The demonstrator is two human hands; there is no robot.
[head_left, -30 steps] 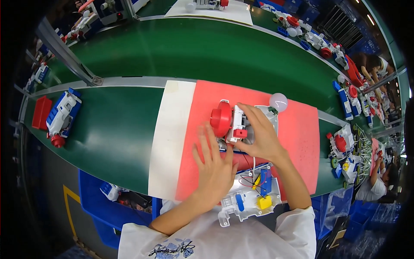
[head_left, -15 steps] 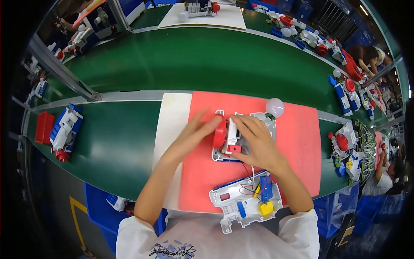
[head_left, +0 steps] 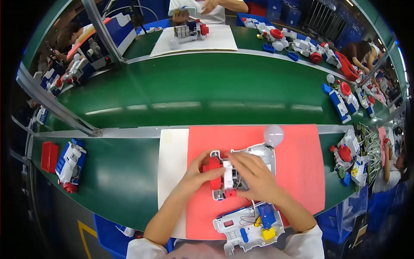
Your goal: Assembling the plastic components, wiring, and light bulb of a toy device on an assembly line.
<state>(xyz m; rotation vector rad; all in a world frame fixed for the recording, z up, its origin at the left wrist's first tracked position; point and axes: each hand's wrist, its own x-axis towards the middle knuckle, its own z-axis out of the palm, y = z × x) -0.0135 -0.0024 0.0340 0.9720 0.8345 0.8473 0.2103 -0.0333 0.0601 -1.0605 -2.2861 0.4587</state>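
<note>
On the pink mat (head_left: pixel 297 172), a white plastic toy shell half (head_left: pixel 259 151) lies between my hands, with a pale round globe (head_left: pixel 273 135) at its far right end. My left hand (head_left: pixel 192 176) closes its thumb and fingers on a red round part (head_left: pixel 214 173) at the shell's left end. From the right, the fingers of my right hand (head_left: pixel 258 179) bend over a white mechanism (head_left: pixel 228 173) beside the red part and hide some of it. Nearer me lies the other shell half (head_left: pixel 233 234), inside up, with a blue block (head_left: pixel 267 216), a yellow piece (head_left: pixel 268 234) and thin wires.
A toy assembly (head_left: pixel 71 163) and a red bin (head_left: pixel 49 156) are at the left. More part-built toys (head_left: pixel 343 153) stand at the right, beside green-and-white parts. Beyond the green belt (head_left: pixel 207 90), a person (head_left: pixel 202 11) is near another assembly (head_left: pixel 189 32). Metal posts (head_left: pixel 56 101) frame the left.
The view has tilted up, so the bench sits lower in it. My left hand has closed onto the red part. Across the belt, a person's arms and torso have come into view.
</note>
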